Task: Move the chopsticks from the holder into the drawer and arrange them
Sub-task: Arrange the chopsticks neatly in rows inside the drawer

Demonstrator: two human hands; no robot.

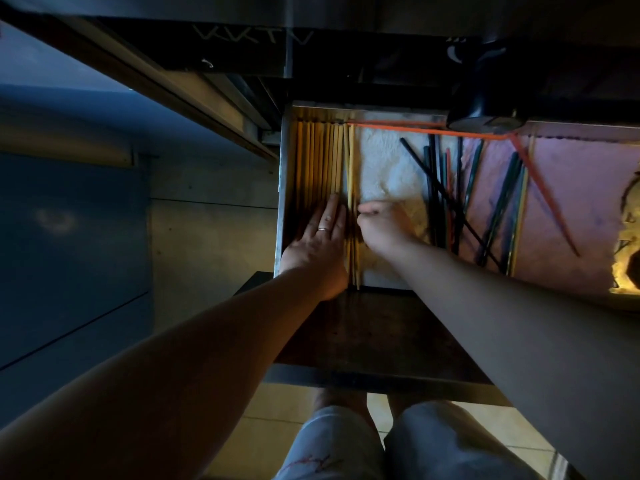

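In a dim kitchen, an open drawer (281,188) is jutting out above the person's knees. The left hand (320,237), fingers straight and together, is pressing flat on a row of yellow wooden chopsticks (318,157), apparently pinning them square against the left wall. The right hand (381,226), fingers curled, is meeting the loose yellow sticks (352,168) just beside the row; whether it is pinching or nudging cannot be told. Slim, glossy dark chopsticks (436,181) and at least 2 orange ones (394,126) are lying crossed on the crinkled white liner (381,168) and pink cloth (571,188), likely awaiting sorting.
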